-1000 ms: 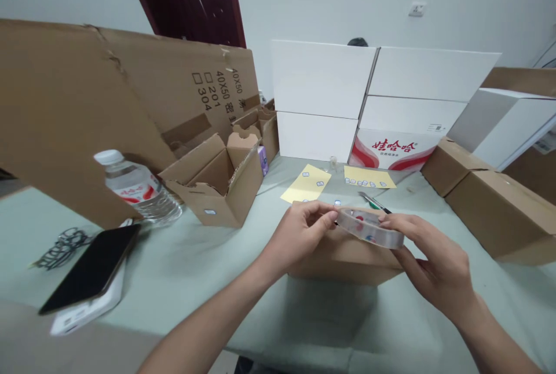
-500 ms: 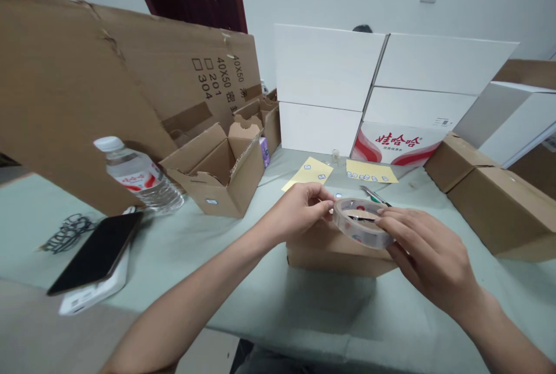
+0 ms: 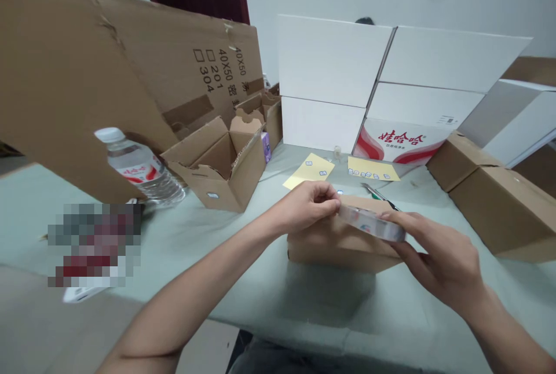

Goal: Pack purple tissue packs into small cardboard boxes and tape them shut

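My right hand [image 3: 438, 258] grips a clear roll of tape [image 3: 372, 223] and holds it nearly flat just above a small closed cardboard box [image 3: 339, 244] on the table. My left hand [image 3: 310, 207] is closed in a pinch at the left edge of the roll, fingertips pressed together where the tape end would be; the end itself is too thin to see. Both hands hover over the top of the box.
An open small carton [image 3: 217, 168] and a water bottle [image 3: 139, 168] stand to the left before a big leaning cardboard sheet [image 3: 87, 84]. White boxes [image 3: 347, 79] stack at the back, brown cartons [image 3: 499, 200] at right. Yellow sticker sheets [image 3: 309, 170] and a tool [image 3: 377, 193] lie behind the box.
The roll has tipped from showing its hole to lying nearly flat and edge-on. My left fingers have closed into a tighter pinch at its edge. The view has shifted slightly.
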The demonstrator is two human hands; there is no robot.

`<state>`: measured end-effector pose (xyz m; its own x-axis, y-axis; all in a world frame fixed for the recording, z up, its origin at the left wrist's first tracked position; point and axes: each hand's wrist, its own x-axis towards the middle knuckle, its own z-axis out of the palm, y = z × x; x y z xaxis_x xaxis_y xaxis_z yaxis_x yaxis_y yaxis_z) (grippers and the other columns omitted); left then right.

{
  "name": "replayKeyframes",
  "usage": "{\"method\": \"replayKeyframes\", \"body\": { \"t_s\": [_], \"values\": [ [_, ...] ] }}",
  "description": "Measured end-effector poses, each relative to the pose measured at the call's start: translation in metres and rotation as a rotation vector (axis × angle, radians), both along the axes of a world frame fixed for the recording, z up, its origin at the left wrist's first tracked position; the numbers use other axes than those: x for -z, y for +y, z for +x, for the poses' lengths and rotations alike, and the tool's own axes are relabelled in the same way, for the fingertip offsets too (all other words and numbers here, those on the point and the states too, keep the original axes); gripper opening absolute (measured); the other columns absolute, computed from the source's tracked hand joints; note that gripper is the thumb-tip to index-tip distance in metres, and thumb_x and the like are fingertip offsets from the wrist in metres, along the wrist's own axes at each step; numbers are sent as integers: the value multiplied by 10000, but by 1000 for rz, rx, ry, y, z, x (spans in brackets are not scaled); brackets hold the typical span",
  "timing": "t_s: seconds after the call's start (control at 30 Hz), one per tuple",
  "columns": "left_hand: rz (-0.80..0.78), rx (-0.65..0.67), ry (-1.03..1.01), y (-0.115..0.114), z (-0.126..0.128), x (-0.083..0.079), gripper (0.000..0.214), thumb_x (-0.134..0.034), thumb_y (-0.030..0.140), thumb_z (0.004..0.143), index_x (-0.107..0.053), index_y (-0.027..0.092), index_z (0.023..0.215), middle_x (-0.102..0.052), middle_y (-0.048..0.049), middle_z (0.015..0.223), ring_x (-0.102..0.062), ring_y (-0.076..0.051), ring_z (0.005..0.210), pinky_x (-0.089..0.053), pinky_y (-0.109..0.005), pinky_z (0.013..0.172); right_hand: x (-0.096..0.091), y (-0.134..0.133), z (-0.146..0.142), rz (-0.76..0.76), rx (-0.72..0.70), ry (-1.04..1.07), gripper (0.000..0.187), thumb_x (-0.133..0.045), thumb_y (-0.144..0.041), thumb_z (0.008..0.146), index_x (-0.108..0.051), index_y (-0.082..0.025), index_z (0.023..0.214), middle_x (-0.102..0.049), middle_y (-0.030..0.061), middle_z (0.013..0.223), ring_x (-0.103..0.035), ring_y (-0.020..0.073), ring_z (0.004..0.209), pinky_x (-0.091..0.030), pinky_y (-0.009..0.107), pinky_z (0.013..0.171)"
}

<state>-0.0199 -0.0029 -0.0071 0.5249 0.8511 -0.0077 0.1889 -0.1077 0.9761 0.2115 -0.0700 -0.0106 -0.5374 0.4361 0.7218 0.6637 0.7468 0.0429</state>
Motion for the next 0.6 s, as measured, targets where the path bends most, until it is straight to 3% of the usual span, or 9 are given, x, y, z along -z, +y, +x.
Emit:
{"method": "replayKeyframes", "body": {
  "t_s": [0.17,0.37,0.6],
  "values": [
    [28,-44,3,-3,0,1,132,-557,228,841,-583,158,732,-556,29,671,-481,-104,622,-364,-222,605,6,4,5,-46,58,68,113,-529,-184,965,-560,-206,1071,-738,16,853,-602,100,522,-409,210,432],
    [-7,-84,-7,-4,1,4,143,-565,247,870,-658,146,832,-647,-12,753,-575,-136,725,-428,-244,691,6,4,1,-7,55,45,99,-496,-199,986,-558,-208,1064,-723,8,778,-632,119,547,-444,221,514],
    [-166,-30,-40,5,1,7,124,-591,160,827,-671,132,737,-674,-3,661,-624,-111,647,-483,-224,695,13,3,1,-11,58,14,128,-494,-183,986,-563,-186,1094,-729,36,797,-671,132,605,-445,216,541]
  ]
}}
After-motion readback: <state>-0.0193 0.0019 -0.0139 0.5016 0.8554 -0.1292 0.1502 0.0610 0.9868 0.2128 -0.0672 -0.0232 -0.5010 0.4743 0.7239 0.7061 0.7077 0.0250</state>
